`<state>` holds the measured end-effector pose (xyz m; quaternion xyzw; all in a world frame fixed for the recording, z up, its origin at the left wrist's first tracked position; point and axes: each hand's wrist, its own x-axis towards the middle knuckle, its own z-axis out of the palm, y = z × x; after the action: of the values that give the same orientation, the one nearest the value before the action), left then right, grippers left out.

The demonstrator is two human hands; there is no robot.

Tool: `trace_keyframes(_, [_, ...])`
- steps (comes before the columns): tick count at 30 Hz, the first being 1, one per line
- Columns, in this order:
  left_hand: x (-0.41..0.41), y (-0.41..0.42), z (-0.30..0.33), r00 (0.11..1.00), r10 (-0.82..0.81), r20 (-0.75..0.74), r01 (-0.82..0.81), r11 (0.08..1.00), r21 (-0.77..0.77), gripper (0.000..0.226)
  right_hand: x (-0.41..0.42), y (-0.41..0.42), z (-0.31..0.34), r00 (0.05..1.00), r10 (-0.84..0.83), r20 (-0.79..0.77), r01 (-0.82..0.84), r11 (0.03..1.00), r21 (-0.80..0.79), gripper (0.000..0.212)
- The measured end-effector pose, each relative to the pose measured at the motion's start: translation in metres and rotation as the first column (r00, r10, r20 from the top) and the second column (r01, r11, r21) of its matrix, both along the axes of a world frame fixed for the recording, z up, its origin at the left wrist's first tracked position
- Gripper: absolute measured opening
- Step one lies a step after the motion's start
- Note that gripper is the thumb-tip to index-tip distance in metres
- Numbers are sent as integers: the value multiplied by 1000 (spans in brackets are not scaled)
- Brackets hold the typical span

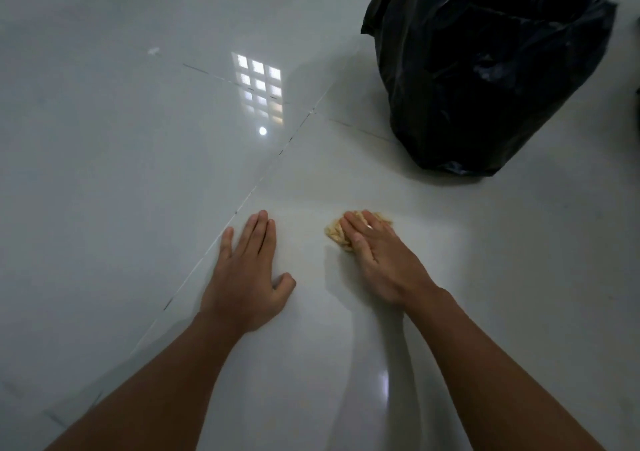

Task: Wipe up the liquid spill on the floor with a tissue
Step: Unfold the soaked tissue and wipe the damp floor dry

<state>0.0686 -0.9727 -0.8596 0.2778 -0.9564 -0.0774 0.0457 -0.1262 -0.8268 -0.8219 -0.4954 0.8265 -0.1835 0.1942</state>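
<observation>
A crumpled tissue (335, 235), stained yellowish-brown, lies on the glossy white tiled floor (138, 173). My right hand (377, 256) presses flat on top of it with straight fingers, so most of the tissue is hidden under the fingers. A faint yellowish film of liquid (301, 218) shows on the tile to the left of the tissue. My left hand (247, 274) rests flat on the floor, palm down and fingers straight, to the left of the tissue and apart from it.
A bin lined with a black plastic bag (485, 69) stands on the floor at the upper right, beyond my right hand. Dark grout lines (242, 204) cross the tiles diagonally. A window reflection (259, 87) shines on the floor ahead.
</observation>
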Motion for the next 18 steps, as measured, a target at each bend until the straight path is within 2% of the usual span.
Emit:
trace_keyframes(3, [0, -1, -3, 1000, 4, -7, -4, 1000, 1, 88, -22, 40, 5, 980, -196, -20, 196, 980, 30, 48])
trace_keyframes(5, [0, -1, -5, 1000, 4, -1, -4, 1000, -12, 88, -36, 49, 7, 964, -266, -18, 266, 961, 71, 50])
trace_keyframes(9, [0, -4, -5, 1000, -6, 1, 6, 1000, -10, 88, -48, 23, 1, 974, -206, -89, 219, 959, 177, 56])
trace_keyframes(15, [2, -5, -4, 1000, -3, -16, 4, 1000, 20, 87, -44, -52, -2, 991, -123, -60, 133, 969, 207, 58])
trace_keyframes(18, [3, -5, -4, 999, -12, -42, 14, 999, 43, 84, -37, -62, -5, 991, -118, -70, 129, 975, 181, 59])
